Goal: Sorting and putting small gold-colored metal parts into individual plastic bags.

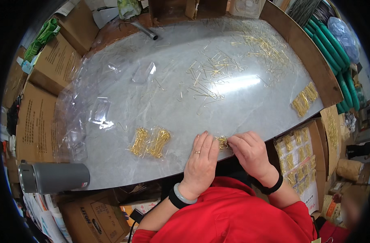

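At the near edge of the table, a small bundle of gold wire hooks (pixel 222 142) lies between my two hands. My left hand (pixel 201 161), with a ring and a pale bangle, rests with its fingers stretched out flat just left of the bundle. My right hand (pixel 252 154) has its fingers pinched at the bundle's right end; the fingertips are partly hidden. Left of my hands are two clear packs of gold hooks, a left pack (pixel 139 141) and a right pack (pixel 158 142). Loose gold hooks (pixel 213 69) are scattered across the middle of the table.
Clear plastic boxes (pixel 100 111) lie at the left, near a grey bottle (pixel 59 177). More hooks (pixel 270 48) spread along the far right, bounded by a cardboard strip (pixel 306 52). Packed hooks (pixel 304 99) sit at the right edge. A metal tube (pixel 144 30) lies at the back.
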Demonstrator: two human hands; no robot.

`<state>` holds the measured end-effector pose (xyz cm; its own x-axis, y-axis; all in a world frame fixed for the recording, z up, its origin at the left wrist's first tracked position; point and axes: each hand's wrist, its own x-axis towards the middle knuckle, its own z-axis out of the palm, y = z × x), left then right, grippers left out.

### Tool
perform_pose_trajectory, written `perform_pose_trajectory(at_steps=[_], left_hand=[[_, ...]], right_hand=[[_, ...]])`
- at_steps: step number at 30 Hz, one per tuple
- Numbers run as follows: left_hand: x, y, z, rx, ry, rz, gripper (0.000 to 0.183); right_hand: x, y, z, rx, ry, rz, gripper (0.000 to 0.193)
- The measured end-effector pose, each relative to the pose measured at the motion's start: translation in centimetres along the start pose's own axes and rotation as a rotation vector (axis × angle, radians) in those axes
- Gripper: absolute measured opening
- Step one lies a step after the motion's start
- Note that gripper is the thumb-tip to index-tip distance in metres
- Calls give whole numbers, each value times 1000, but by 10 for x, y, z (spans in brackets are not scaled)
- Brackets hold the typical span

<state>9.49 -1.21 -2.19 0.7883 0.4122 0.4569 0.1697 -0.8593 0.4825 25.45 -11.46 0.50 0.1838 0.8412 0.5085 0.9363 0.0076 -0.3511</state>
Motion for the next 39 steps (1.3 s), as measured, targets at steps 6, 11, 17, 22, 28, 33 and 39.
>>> perform_pose_trajectory(at_steps=[6,11,17,22,28,33,39], left_hand=[[-4,-4,2,28,-26,11,53],[-2,-2,-1,43,-50,10,50],[0,0,-2,41,-34,-3,52],[0,0,-1,47,-58,4,53],[-1,-2,2,56,-61,-8,53],[-3,2,3,41,-18,-43,52],[-4,2,3,33,-26,-67,55]], right_hand=[[-11,0,-8,88,-4,157,25],[-9,8,-4,14,-43,124,23],[-4,1,-4,-27,14,246,18],[-12,-8,-7,-133,-25,286,16],[-1,-12,13,-19,18,202,16],[-4,-7,6,-56,65,242,33],[0,-18,5,202,-56,213,54]])
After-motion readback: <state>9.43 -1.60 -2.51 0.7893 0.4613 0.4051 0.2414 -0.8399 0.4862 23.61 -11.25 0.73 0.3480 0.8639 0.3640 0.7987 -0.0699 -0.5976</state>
